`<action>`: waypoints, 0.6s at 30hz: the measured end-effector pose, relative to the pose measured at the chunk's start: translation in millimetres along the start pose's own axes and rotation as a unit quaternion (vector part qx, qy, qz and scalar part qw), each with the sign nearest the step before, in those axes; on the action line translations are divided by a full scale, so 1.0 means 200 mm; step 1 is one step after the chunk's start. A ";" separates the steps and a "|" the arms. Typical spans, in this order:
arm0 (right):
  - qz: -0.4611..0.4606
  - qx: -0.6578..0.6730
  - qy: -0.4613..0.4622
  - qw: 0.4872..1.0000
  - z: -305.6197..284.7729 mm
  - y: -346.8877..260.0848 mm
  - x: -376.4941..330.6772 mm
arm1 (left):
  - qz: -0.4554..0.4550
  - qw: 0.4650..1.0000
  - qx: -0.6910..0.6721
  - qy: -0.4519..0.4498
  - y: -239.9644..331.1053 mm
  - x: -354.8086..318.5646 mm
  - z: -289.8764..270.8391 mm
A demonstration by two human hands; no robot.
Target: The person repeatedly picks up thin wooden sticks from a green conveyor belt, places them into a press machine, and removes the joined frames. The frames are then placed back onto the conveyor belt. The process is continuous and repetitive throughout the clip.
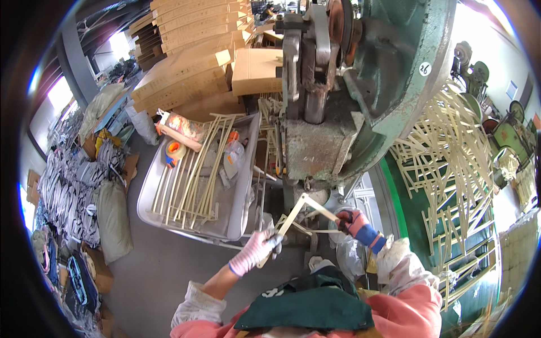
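Between my two gloved hands is a pair of pale, flat strips (292, 218), joined at one end and spread into a wide V with its point up. My left hand (259, 249), in a pink-and-white glove, is closed round the lower part of the left strip, whose end pokes out below the fingers. The end of the right strip is gripped by my right hand (357, 226), in a red and dark blue glove. Just beyond the joint stands a heavy green press (321, 146) with a worn metal ram block above it. Whether the joint touches the press cannot be made out.
To the left, a grey-white tray (147, 194) holds several pale strips, an orange tape roll (175, 150) and plastic bags. Many strips (445, 152) lie heaped on a green surface at right. Cardboard boxes (191, 67) are stacked behind; bundled striped material (70, 186) lies far left.
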State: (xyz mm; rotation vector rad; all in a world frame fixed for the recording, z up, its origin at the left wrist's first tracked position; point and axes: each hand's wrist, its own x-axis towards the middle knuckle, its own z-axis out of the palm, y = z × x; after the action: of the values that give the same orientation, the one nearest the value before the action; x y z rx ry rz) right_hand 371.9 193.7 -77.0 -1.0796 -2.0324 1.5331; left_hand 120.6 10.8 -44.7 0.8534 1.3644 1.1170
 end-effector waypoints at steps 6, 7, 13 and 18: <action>-0.145 -0.223 0.036 0.963 0.01 -0.20 -0.28 | 0.090 0.890 0.447 0.000 0.28 -0.14 -0.26; -0.294 -0.281 -0.101 0.908 -0.09 -0.26 -0.29 | 0.038 0.869 0.485 -0.097 0.33 -0.15 -0.33; -0.252 -0.319 -0.157 0.900 -0.32 -0.36 -0.44 | 0.091 0.897 0.376 -0.212 0.29 -0.21 -0.32; -0.237 -0.304 -0.072 0.920 -0.40 -0.28 -0.71 | 0.127 0.875 0.413 -0.218 0.38 -0.26 -0.03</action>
State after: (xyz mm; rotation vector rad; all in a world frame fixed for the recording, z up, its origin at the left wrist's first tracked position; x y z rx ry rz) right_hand 497.4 131.1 22.0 -0.5771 -2.7112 0.7673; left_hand 112.2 -17.8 42.9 1.8268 1.3478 0.4219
